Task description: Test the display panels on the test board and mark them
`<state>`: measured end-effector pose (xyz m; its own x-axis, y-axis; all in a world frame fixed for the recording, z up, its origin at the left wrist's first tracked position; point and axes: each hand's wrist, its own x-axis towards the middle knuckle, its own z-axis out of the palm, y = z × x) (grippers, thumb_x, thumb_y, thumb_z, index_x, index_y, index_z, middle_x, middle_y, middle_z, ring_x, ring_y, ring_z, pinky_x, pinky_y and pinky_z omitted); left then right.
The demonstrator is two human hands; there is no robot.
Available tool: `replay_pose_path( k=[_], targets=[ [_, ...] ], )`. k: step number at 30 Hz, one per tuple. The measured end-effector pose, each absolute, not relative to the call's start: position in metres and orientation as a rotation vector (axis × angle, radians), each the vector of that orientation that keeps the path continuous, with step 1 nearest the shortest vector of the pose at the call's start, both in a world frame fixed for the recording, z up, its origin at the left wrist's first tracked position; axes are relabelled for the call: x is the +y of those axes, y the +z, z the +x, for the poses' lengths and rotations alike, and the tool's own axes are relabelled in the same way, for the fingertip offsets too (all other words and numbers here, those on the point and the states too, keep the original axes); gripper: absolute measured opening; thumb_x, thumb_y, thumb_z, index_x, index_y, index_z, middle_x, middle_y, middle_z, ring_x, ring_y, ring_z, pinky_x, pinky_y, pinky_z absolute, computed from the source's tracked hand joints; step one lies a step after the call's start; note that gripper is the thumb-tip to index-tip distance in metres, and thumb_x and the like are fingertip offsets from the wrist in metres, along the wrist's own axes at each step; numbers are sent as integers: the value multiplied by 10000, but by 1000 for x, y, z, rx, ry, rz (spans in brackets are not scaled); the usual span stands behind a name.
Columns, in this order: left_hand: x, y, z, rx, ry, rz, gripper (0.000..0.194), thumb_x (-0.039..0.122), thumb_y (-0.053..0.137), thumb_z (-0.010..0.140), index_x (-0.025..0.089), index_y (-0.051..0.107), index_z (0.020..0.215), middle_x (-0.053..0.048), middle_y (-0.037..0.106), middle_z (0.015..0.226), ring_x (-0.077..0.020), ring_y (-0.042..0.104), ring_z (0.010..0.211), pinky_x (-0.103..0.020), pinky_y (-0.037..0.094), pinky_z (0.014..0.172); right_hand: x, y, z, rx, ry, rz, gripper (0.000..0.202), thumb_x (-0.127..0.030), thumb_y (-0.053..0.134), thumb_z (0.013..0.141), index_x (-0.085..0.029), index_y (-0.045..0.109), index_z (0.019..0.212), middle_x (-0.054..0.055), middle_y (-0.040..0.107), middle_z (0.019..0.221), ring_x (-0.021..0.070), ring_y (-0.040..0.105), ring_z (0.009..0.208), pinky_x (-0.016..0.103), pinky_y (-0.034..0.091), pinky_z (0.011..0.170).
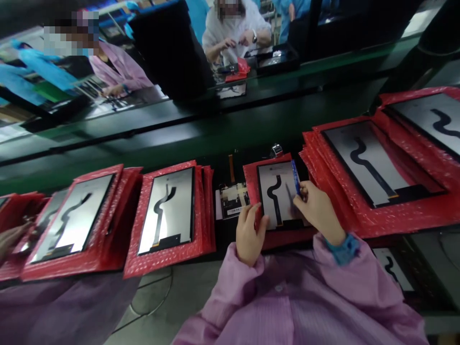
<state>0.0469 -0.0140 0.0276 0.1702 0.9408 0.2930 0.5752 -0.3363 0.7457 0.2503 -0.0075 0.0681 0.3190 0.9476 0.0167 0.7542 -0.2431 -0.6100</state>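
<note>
A silver display panel [271, 179] with a curved black ribbon cable lies on a red bubble-wrap sleeve [251, 173] in front of me. At the panel's left edge is my left hand [249, 232], its fingers apart and resting on the sleeve and panel border. My right hand [318, 206] pinches a thin blue tool [295, 176] upright over the panel's right edge. Left of the panel, partly behind my left hand, sits a small circuit assembly [233, 199] with an orange ribbon strip [231, 168] above it.
Stacks of red sleeves topped with panels stand to the left [167, 211] and right [373, 163]. A small metallic object [276, 150] lies behind the middle panel. A co-worker's hand [13, 239] is at the far left edge. Other people sit across the green bench [201, 134].
</note>
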Motion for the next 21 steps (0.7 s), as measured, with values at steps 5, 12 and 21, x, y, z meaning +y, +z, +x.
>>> replay_pose_path(
  k=[5,12,21],
  targets=[
    [-33,48,50,1038,777,1950,441,561,446,995,193,617,1168,-112,725,1033,-228,701,937,-334,555,827,-55,63,219,-1294,1071,-1405,191,-384,623,882,-200,578,857,-9,626,721,127,615,628,233,494,571],
    [-56,55,41,989,482,1869,593,692,207,983,227,483,741,-9,540,612,-150,492,519,-277,359,511,-93,51,199,-1227,931,-1307,245,-352,567,946,-196,607,761,-21,591,663,99,568,574,208,451,524],
    [-43,98,8,687,159,1488,617,726,305,946,210,540,702,-38,557,617,-152,457,542,-291,361,524,-116,63,196,-1331,866,-1201,239,-430,468,996,-249,564,872,-38,508,625,104,491,510,242,407,477]
  ],
)
